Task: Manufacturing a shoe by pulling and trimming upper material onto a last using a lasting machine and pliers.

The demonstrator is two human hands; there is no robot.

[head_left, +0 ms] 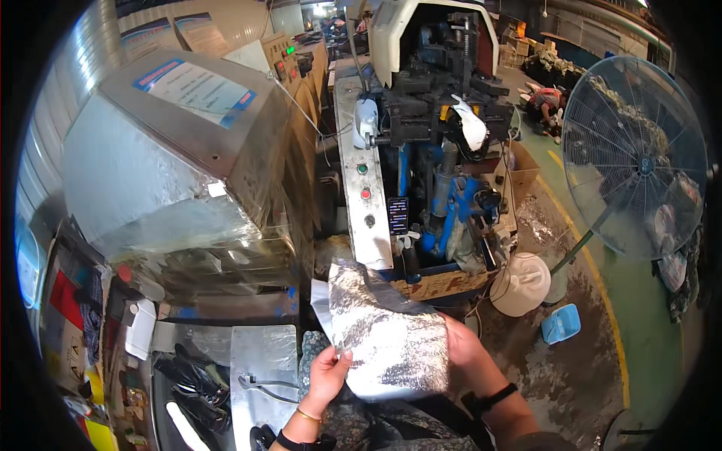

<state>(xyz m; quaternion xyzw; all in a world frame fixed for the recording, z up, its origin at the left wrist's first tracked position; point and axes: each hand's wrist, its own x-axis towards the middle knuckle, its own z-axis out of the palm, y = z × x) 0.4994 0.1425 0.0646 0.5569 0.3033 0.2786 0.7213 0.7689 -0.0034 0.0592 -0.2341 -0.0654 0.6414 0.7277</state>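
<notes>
The silvery sheet [391, 338] is held up in front of the wearer's lap and is taken here as the centre of the dial, with twelve pointing away from the body. At eight o'clock its edge is pinched between the thumb and fingers of the left hand [329, 373]; a gold-coloured bracelet [308, 415] is worn on that wrist. At three o'clock the right-hand edge is met by the right hand [462, 343]; its fingers are hidden behind the sheet, so whether they are clamped on it cannot be told. A black wristband [492, 401] is seen at four o'clock.

A white flap [321, 301] is shown beside the sheet at ten to eleven o'clock. At twelve, a metal control panel [366, 180] is fitted with green and red buttons. Between twelve and one, a white shoe-shaped piece [472, 129] is carried on a dark machine [421, 124]. At two o'clock, a white plastic container [520, 284] is placed on the floor, and farther out a large round fan [643, 161] is mounted on a pole.

At three, a light-blue basket [562, 325] is seen. Between eight and nine, a metal plate [263, 349] is laid beside black shoes [197, 387]. At ten, a metal-hooded unit [158, 180] is positioned.
</notes>
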